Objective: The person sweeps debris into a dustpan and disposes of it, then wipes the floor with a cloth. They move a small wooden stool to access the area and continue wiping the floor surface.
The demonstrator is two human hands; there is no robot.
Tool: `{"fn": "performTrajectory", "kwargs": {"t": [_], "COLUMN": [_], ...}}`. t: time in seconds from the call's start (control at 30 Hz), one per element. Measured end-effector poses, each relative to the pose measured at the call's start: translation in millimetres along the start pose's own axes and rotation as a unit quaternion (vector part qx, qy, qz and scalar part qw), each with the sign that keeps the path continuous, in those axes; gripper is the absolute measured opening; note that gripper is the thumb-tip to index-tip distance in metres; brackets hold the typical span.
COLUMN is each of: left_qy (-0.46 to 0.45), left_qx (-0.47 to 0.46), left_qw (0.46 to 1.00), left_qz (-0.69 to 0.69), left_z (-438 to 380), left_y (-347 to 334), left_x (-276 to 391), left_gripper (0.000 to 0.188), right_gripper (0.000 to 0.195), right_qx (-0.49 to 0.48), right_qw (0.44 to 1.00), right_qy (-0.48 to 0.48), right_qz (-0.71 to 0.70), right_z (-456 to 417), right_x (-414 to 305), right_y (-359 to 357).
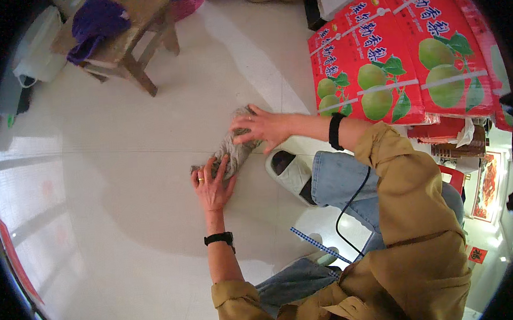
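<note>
A crumpled grey cloth (234,150) lies stretched at a slant across the pale tiled floor (133,199). On its lower left end rests my left hand (212,185), with a ring on one finger and the fingertips dug into the fabric. My right hand (263,127) clasps the opposite end, its spread fingers bent over the cloth. Parts of the cloth are hidden beneath both hands. Both wrists wear black bands. Close to the right hand is my white shoe (289,171).
Red fruit cartons (389,60) are stacked at the upper right. A wooden stool (139,40) with a purple cloth (98,23) on it stands at upper left, near a white bag (41,49). A black cord (344,212) hangs by my leg.
</note>
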State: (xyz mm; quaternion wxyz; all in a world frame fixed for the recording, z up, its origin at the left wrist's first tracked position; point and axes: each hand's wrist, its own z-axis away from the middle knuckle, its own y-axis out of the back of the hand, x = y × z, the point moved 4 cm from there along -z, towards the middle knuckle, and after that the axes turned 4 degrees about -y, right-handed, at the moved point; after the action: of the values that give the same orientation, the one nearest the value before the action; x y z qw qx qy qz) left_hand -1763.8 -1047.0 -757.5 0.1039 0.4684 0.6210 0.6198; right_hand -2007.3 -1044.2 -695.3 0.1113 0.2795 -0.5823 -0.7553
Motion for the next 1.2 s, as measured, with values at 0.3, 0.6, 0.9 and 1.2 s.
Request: {"fn": "performTrajectory", "kwargs": {"t": [0.3, 0.6, 0.9, 1.2], "left_qy": [0.059, 0.094, 0.063, -0.027], "left_qx": [0.048, 0.077, 0.038, 0.011], "left_qw": [0.997, 0.987, 0.997, 0.998], "left_qz": [0.027, 0.103, -0.033, -0.048], "left_z": [-14.8, -250.8, -309.7, -394.4], "left_y": [-1.9, -49.1, -73.4, -128.9], "left_x": [-10.0, -32.6, -21.5, 34.7], "left_gripper": [0.056, 0.067, 0.083, 0.057], "right_gripper": [0.03, 0.055, 0.076, 0.081], "right_qx": [0.104, 0.152, 0.176, 0.177], "right_qw": [0.984, 0.935, 0.918, 0.855], "right_qy": [0.032, -0.267, -0.349, -0.487], "right_qz": [0.139, 0.177, 0.06, 0.034], "right_z": [-47.9, -89.4, -105.3, 7.4], "right_x": [31.8, 257.4, 290.9, 371.8], "right_y": [3.5, 83.0, 45.2, 49.0]}}
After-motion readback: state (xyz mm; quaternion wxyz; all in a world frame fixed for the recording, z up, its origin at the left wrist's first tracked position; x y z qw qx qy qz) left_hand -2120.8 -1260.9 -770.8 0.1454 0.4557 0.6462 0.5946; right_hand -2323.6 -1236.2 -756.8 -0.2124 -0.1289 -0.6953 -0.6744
